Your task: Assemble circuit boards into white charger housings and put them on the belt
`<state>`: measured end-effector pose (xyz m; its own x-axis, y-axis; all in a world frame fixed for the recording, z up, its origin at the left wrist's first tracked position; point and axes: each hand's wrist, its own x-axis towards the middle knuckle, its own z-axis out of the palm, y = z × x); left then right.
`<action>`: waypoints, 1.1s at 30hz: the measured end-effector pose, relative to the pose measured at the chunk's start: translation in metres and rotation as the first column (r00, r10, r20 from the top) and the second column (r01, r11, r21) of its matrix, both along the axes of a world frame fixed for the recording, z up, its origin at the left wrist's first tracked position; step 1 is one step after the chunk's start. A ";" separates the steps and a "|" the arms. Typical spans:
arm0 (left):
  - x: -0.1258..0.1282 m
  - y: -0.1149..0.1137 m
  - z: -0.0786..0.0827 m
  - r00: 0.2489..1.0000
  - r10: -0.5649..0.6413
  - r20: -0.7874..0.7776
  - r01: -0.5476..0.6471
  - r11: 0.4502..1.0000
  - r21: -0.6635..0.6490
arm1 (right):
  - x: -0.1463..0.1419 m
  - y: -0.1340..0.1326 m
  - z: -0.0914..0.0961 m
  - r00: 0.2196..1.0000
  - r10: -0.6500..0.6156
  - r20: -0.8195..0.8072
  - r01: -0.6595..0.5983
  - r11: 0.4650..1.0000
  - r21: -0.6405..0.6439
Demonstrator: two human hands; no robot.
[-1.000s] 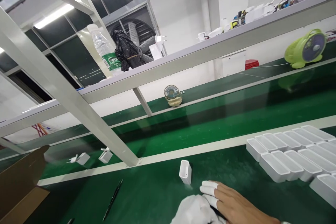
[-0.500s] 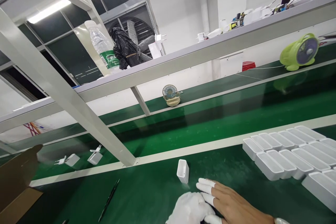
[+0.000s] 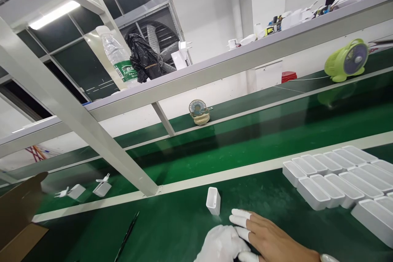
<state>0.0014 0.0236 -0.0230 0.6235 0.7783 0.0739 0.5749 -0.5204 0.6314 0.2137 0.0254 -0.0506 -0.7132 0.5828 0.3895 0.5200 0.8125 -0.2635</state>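
Note:
My left hand (image 3: 221,245), in a white glove, is low in the middle of the head view, its fingers curled in toward my right hand. My right hand (image 3: 270,233) meets it from the right, with white covers on the fingertips and its fingers bent together against the glove. Whatever lies between the two hands is hidden. Just beyond them, a small white open-topped plastic housing (image 3: 213,201) stands by itself on the green work surface (image 3: 172,229); neither hand touches it.
Rows of white open housings (image 3: 346,184) stand at right. A black pen (image 3: 127,236) and a cardboard box (image 3: 21,217) lie left. White plug adapters (image 3: 102,188) rest on the green conveyor belt (image 3: 245,143). A slanting post (image 3: 107,143) rises left of centre; a small fan (image 3: 199,111) stands beyond.
The white plug adapters on the belt have moved left. My hands stay together in nearly the same place, and the camera view has shifted slightly.

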 end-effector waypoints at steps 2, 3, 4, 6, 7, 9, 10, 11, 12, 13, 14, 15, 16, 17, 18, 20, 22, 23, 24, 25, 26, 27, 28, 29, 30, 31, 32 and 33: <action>-0.005 -0.002 0.003 0.999 -0.032 -0.027 0.032 0.999 0.010 | 0.000 0.000 0.000 1.000 -0.004 0.010 0.004 1.000 0.018; -0.005 -0.002 0.003 0.998 -0.045 -0.038 0.045 0.999 0.015 | 0.000 0.000 0.000 1.000 -0.007 0.011 0.007 1.000 0.022; -0.005 -0.001 0.002 0.997 -0.057 -0.048 0.058 0.998 0.019 | 0.000 -0.001 0.000 1.000 -0.007 0.007 0.007 1.000 0.023; -0.003 0.003 -0.001 0.995 -0.078 -0.068 0.081 0.996 0.029 | 0.001 -0.001 0.001 1.000 -0.003 -0.018 0.004 1.000 0.020; -0.001 0.005 -0.002 0.993 -0.087 -0.077 0.090 0.995 0.034 | 0.001 -0.001 0.002 1.000 0.003 -0.029 -0.002 1.000 0.014; 0.001 0.007 -0.003 0.991 -0.099 -0.089 0.103 0.994 0.047 | 0.002 0.000 0.005 0.999 0.012 -0.034 -0.012 1.000 -0.002; 0.002 0.008 -0.002 0.991 -0.101 -0.091 0.106 0.993 0.055 | 0.003 0.000 0.007 0.999 0.014 -0.034 -0.014 1.000 -0.009; 0.002 0.007 0.001 0.991 -0.099 -0.092 0.106 0.992 0.064 | 0.003 0.000 0.009 0.999 0.018 -0.034 -0.018 1.000 -0.011; 0.001 0.005 0.004 0.991 -0.096 -0.090 0.102 0.992 0.074 | 0.003 0.000 0.012 0.999 0.019 -0.035 -0.019 1.000 -0.008; 0.000 0.003 0.008 0.992 -0.089 -0.088 0.097 0.992 0.085 | 0.003 0.000 0.015 0.999 0.019 -0.038 -0.019 1.000 0.005; -0.001 0.001 0.011 0.993 -0.081 -0.084 0.089 0.991 0.095 | 0.003 0.001 0.017 0.999 0.014 -0.039 -0.013 1.000 0.021; -0.002 -0.002 0.015 0.994 -0.073 -0.080 0.081 0.991 0.105 | 0.002 0.001 0.019 0.999 0.008 -0.034 -0.007 0.999 0.039; -0.002 -0.004 0.018 0.995 -0.064 -0.075 0.072 0.991 0.115 | 0.002 0.001 0.021 1.000 0.002 -0.029 0.000 0.998 0.058; -0.002 -0.006 0.021 0.996 -0.054 -0.070 0.062 0.990 0.123 | 0.001 0.001 0.021 1.000 0.001 -0.025 0.001 0.997 0.075; -0.001 -0.007 0.023 0.997 -0.043 -0.065 0.052 0.990 0.131 | 0.001 0.001 0.021 1.000 0.003 -0.025 0.000 0.996 0.084; 0.000 -0.009 0.024 0.998 -0.020 -0.054 0.028 0.989 0.145 | 0.002 0.001 0.017 1.000 0.008 -0.030 -0.006 0.997 0.075; 0.001 -0.009 0.024 0.999 0.003 -0.046 0.004 0.988 0.156 | 0.003 0.000 0.013 0.999 0.022 -0.038 -0.020 0.999 0.045; 0.001 -0.009 0.024 0.999 0.014 -0.042 -0.007 0.987 0.161 | 0.003 0.000 0.012 0.999 0.023 -0.045 -0.022 0.999 0.028; 0.001 -0.009 0.023 0.999 0.023 -0.038 -0.017 0.986 0.166 | 0.004 0.001 0.011 0.998 0.027 -0.053 -0.026 1.000 0.018; 0.001 -0.009 0.023 0.999 0.033 -0.034 -0.026 0.985 0.172 | 0.004 0.001 0.012 0.998 0.028 -0.061 -0.027 1.000 0.014; 0.001 -0.009 0.022 0.999 0.041 -0.029 -0.035 0.983 0.179 | 0.004 0.001 0.013 0.998 0.029 -0.061 -0.028 1.000 0.013; 0.000 -0.010 0.021 0.998 0.051 -0.023 -0.046 0.981 0.187 | 0.004 0.001 0.014 0.998 0.029 -0.055 -0.029 0.999 0.015; 0.000 -0.010 0.020 0.998 0.061 -0.015 -0.057 0.979 0.197 | 0.004 0.002 0.015 0.999 0.033 -0.043 -0.032 0.999 0.015; 0.000 -0.011 0.019 0.997 0.073 -0.004 -0.070 0.976 0.208 | 0.003 0.002 0.016 0.999 0.034 -0.033 -0.033 0.999 0.013; 0.000 -0.011 0.018 0.996 0.086 0.010 -0.086 0.972 0.220 | 0.003 0.001 0.016 0.999 0.031 -0.028 -0.031 0.999 0.005; 0.001 -0.011 0.016 0.995 0.101 0.026 -0.104 0.967 0.233 | 0.003 0.000 0.016 0.999 0.022 -0.028 -0.022 1.000 -0.005; 0.002 -0.011 0.015 0.992 0.117 0.044 -0.124 0.961 0.247 | 0.002 -0.001 0.015 0.999 0.009 -0.031 -0.010 1.000 -0.015; 0.003 -0.010 0.013 0.989 0.134 0.063 -0.146 0.954 0.260 | 0.002 -0.002 0.014 0.999 -0.009 -0.035 0.008 1.000 -0.025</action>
<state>0.0045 0.0132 -0.0099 0.5011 0.8067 0.3132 0.6286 -0.5880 0.5090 0.2157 0.0230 -0.0371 -0.6943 0.5983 0.4000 0.5165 0.8013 -0.3019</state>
